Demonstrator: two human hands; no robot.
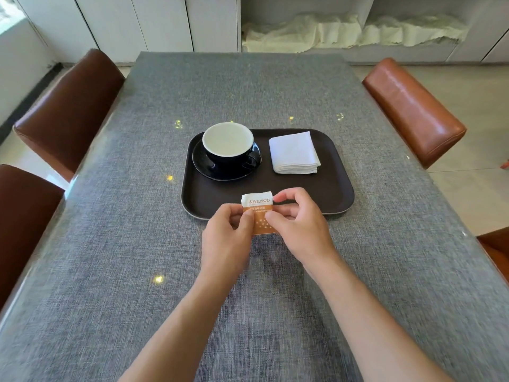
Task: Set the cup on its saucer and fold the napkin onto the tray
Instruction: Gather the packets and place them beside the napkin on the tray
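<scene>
Head view: cup (228, 143) and napkin (294, 153) lie beyond both packet-holding hands.

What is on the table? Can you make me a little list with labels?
tray: dark brown tray on the grey table
cup: black cup, white inside, standing on its saucer, left part of tray
napkin: white napkin, folded, right part of tray
packet: small orange and white packet, held over the tray's near edge
left hand: pinching the packet
right hand: pinching the packet
chairs: brown chairs at both sides
</scene>
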